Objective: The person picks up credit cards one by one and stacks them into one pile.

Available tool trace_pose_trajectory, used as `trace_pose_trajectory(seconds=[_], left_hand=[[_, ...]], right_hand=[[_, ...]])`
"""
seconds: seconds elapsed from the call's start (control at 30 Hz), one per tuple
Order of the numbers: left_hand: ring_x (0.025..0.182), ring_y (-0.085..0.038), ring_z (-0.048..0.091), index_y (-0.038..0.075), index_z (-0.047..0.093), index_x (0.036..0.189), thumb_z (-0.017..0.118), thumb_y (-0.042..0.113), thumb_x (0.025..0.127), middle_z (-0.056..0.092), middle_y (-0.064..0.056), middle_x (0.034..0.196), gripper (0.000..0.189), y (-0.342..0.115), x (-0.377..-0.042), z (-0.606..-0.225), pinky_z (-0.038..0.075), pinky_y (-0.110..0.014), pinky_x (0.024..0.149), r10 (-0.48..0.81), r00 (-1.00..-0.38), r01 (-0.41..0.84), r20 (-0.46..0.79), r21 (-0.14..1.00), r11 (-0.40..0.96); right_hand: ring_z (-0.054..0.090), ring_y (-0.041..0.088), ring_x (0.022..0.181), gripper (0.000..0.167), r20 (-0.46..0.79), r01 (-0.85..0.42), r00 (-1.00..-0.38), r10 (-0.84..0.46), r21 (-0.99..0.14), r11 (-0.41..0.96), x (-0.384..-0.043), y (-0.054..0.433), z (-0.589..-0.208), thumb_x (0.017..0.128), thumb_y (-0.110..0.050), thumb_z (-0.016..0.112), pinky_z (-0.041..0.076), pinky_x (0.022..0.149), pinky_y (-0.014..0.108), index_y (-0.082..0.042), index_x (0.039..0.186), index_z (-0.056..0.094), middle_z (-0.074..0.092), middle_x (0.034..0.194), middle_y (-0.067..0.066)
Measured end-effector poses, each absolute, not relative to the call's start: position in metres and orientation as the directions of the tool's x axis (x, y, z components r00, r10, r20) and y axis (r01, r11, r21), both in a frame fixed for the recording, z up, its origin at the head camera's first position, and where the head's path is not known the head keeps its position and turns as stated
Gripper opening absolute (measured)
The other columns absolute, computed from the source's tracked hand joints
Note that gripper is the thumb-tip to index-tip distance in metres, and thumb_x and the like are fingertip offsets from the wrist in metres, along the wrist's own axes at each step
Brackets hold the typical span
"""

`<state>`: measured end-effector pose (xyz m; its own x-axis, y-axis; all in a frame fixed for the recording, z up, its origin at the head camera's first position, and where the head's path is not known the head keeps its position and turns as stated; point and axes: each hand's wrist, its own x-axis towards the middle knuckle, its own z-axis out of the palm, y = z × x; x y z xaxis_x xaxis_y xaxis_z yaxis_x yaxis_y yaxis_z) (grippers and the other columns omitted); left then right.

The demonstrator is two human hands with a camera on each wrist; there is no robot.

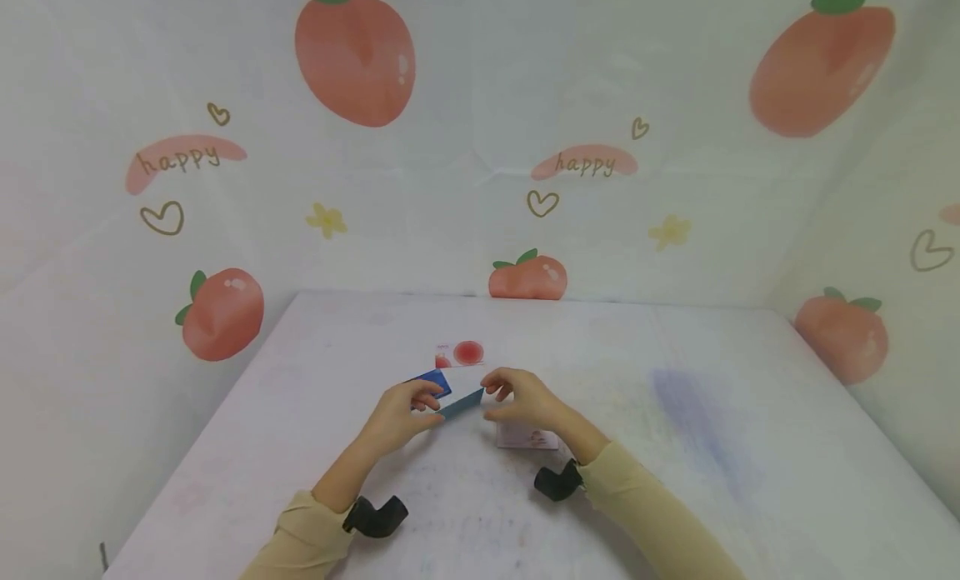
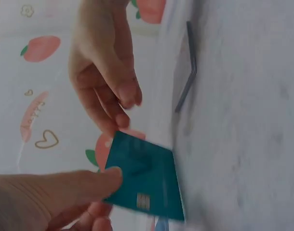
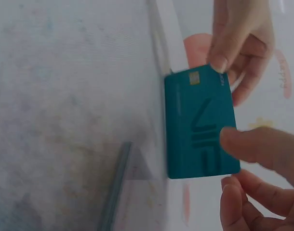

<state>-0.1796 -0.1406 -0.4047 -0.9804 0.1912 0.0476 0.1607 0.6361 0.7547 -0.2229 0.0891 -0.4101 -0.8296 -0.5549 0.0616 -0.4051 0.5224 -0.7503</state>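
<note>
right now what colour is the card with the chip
Teal; the card shows best in the right wrist view.

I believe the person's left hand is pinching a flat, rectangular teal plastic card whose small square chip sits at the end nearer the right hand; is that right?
Not quite: the chip on the teal card sits at the end nearer the left hand, as the right wrist view shows.

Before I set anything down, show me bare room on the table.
Bare table lies between the right sleeve and right edge, and between the left sleeve and left edge. Crowded: around the left hand and right hand, with the teal card, blue card, pink card and red-patterned card.
</note>
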Motion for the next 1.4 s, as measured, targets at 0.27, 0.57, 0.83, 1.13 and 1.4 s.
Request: trace_pose_trajectory(seconds=[0.27, 0.57, 0.83, 1.13, 1.4], left_hand=[[0.089, -0.021, 0.061, 0.001, 0.064, 0.107, 0.070, 0.009, 0.079, 0.070, -0.005, 0.090, 0.030, -0.1399, -0.1853, -0.4034, 0.050, -0.038, 0.084, 0.177, -0.983, 0.149, 0.041, 0.736, 0.660], [0.089, -0.019, 0.060, 0.005, 0.066, 0.105, 0.073, 0.010, 0.077, 0.070, -0.001, 0.087, 0.029, -0.1371, -0.1844, -0.4073, 0.050, -0.037, 0.084, 0.154, -0.988, 0.105, 0.001, 0.734, 0.671], [0.081, -0.014, 0.057, 0.002, 0.065, 0.103, 0.071, 0.007, 0.078, 0.069, -0.002, 0.084, 0.027, -0.1373, -0.1831, -0.4085, 0.046, -0.025, 0.075, 0.158, -0.987, 0.116, 0.016, 0.751, 0.650], [0.077, -0.010, 0.057, 0.001, 0.066, 0.100, 0.069, 0.005, 0.079, 0.069, -0.002, 0.081, 0.022, -0.1354, -0.1844, -0.4100, 0.047, -0.022, 0.072, 0.157, -0.986, 0.146, 0.059, 0.763, 0.630], [0.074, -0.010, 0.057, 0.001, 0.065, 0.098, 0.069, 0.005, 0.080, 0.070, -0.005, 0.084, 0.019, -0.1345, -0.1863, -0.4086, 0.046, -0.018, 0.065, 0.152, -0.985, 0.162, 0.086, 0.780, 0.605]], right_hand=[[0.058, 0.019, 0.090, 0.042, -0.010, -0.350, -0.848, -0.529, -0.739, 0.576, -0.2240, 0.0940, -0.4065, 0.075, -0.010, 0.074, 0.049, 0.075, 0.025, 0.001, 0.112, 0.059, 0.063, 0.104, 0.015], [0.057, 0.018, 0.088, 0.038, 0.008, -0.377, -0.834, -0.552, -0.739, 0.558, -0.2251, 0.0909, -0.4104, 0.077, -0.012, 0.074, 0.047, 0.071, 0.020, -0.001, 0.111, 0.060, 0.064, 0.101, 0.013], [0.057, 0.014, 0.080, 0.020, 0.095, -0.459, -0.810, -0.578, -0.717, 0.524, -0.2236, 0.0897, -0.4116, 0.082, -0.007, 0.067, 0.045, 0.068, 0.016, -0.002, 0.101, 0.063, 0.066, 0.095, 0.013], [0.053, 0.011, 0.078, 0.007, 0.118, -0.461, -0.823, -0.556, -0.710, 0.532, -0.2210, 0.0889, -0.4100, 0.086, -0.004, 0.062, 0.043, 0.067, 0.016, -0.002, 0.092, 0.064, 0.064, 0.086, 0.008], [0.051, 0.012, 0.077, 0.005, 0.101, -0.428, -0.840, -0.533, -0.726, 0.538, -0.2205, 0.0890, -0.4093, 0.088, -0.006, 0.059, 0.042, 0.064, 0.017, -0.003, 0.090, 0.063, 0.063, 0.084, 0.007]])
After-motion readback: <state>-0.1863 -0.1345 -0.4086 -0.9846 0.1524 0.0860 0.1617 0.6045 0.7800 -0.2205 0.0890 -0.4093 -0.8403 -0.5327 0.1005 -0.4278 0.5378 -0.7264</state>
